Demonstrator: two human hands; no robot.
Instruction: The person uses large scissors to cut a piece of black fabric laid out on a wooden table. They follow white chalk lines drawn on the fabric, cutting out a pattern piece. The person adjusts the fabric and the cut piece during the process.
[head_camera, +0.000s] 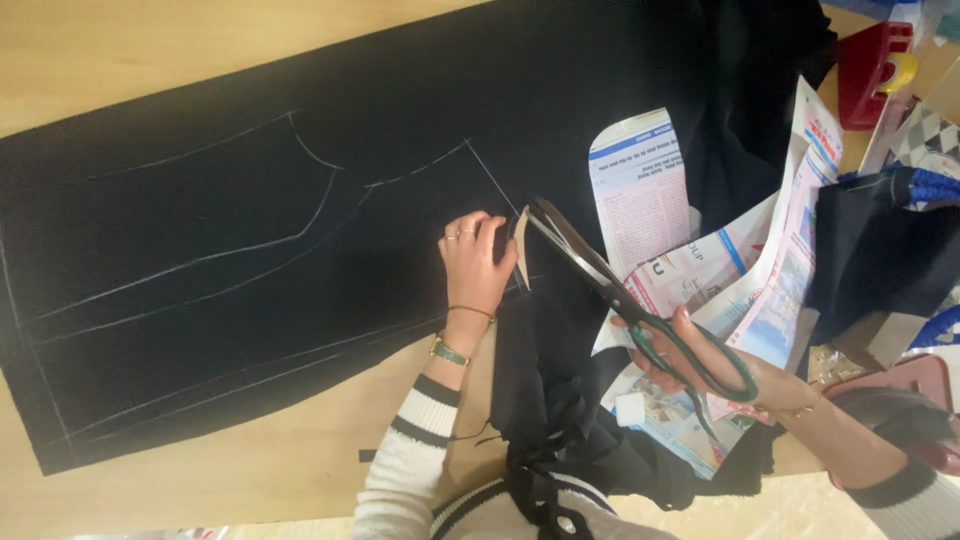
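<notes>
A large piece of black fabric (250, 230) with white chalk outlines lies spread on a wooden table (120, 50). My left hand (474, 262) presses flat on the cloth beside a chalk line, fingers bent, nothing held. My right hand (725, 370) grips big tailor's scissors (600, 275) with green-black handles. The blades are parted and their tips reach the cut edge of the cloth just right of my left hand, where a slit shows the table underneath.
Printed paper pattern pieces (690, 270) lie under the scissors at right. More dark cloth (870, 250) is heaped at the right edge. A red plastic object (870, 70) stands at top right, and a pink item (905, 385) sits at lower right.
</notes>
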